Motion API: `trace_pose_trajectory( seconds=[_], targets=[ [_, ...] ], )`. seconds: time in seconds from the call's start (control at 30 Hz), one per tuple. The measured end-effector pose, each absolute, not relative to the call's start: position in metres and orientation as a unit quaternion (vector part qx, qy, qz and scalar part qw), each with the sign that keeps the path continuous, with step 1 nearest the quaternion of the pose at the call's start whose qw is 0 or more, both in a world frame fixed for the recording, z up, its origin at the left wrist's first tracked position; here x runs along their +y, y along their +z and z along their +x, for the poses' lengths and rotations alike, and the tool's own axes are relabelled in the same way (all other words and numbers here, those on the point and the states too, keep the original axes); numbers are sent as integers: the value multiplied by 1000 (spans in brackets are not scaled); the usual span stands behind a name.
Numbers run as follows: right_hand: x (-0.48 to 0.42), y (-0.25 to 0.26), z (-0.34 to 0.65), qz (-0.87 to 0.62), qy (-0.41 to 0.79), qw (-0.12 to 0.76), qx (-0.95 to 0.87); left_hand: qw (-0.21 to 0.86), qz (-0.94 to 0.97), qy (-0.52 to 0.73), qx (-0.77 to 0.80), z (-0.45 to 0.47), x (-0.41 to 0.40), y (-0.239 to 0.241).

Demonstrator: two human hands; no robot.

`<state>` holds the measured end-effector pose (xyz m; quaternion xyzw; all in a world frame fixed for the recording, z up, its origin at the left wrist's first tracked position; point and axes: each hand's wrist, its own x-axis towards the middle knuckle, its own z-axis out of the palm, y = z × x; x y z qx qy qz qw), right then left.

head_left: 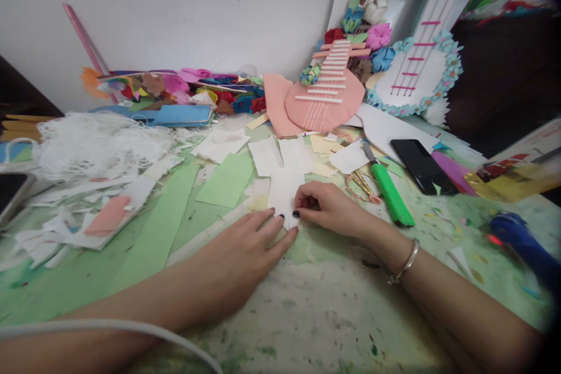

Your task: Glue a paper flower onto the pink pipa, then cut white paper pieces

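My left hand (245, 251) lies flat on the table, fingers stretched out, with its fingertips pressing the near edge of a white paper piece (284, 190). My right hand (328, 207) is curled, its fingertips pinching the right near corner of that same white paper. A silver bangle (405, 263) circles my right wrist. More white paper pieces (280, 155) lie just behind, and a light green sheet (225, 181) lies to the left.
A green utility knife (390, 190), scissors (362, 184) and a black phone (423, 165) lie to the right. A blue glue gun (523, 242) sits far right. Pink and white paper guitars (328, 96) lean on the wall. White string (96, 143) and scraps clutter the left.
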<state>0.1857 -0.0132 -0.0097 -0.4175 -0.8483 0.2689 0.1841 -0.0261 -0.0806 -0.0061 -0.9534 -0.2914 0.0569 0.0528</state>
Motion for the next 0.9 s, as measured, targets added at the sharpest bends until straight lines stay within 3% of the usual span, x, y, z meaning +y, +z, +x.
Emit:
trace_pose_trajectory(
  seconds=[0.9],
  targets=[
    [-14, -11, 186, -426, 269, 185, -843, -33, -953, 26, -301, -23, -71, 1]
  ],
)
